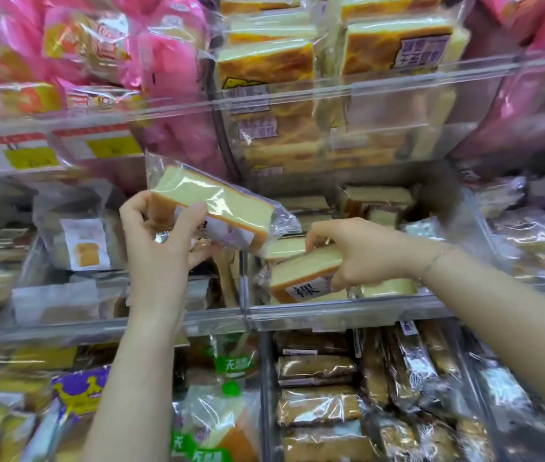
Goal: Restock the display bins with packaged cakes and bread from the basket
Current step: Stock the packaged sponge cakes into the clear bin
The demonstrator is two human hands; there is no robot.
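One packaged cake (211, 208) is held aloft in the left hand (161, 238), thumb and fingers curled round its near end, above the divider between two clear bins. A second cake packet (304, 271) is being pinched at its upper edge by the right hand (357, 251) and set into the middle bin (347, 315), where several like packets already lie (the back of that bin appears partly unfilled, though blur makes this uncertain). The bin above (297, 105) is seen stacked full of similar cakes. The basket is not in view, so what is left cannot be counted; the work is judged to be midway, with at least these two packets unplaced.
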